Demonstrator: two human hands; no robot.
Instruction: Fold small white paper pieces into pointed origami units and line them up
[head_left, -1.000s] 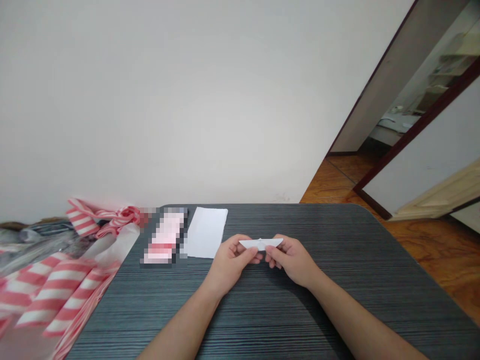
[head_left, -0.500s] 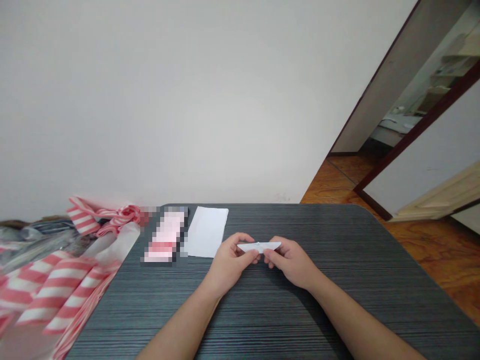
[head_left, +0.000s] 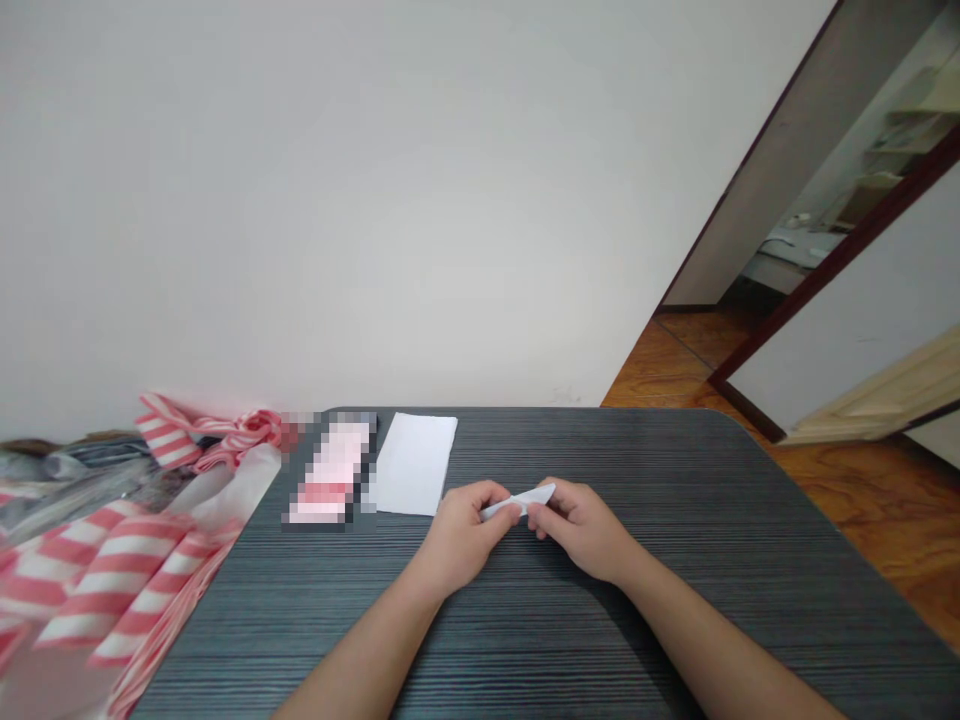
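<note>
A small piece of folded white paper [head_left: 537,495] is held between both hands just above the table, its right end tilted up. My left hand [head_left: 466,530] pinches its left part between thumb and fingers. My right hand [head_left: 577,520] grips the right part, thumb in front. The fingers hide much of the lower folds. Behind and left of my left hand lies a stack of white paper sheets [head_left: 416,462] on the table.
The dark wood-grain table [head_left: 675,480] stands against a white wall [head_left: 450,200]. A pixelated pink item [head_left: 334,470] lies at the table's left edge. Red-and-white striped cloth [head_left: 120,570] is heaped left of the table. To the right are a wooden floor [head_left: 862,500] and a doorway.
The folded paper has turned from level to slanted, its right end higher and its left end lower. My left fingers have closed further over its left part.
</note>
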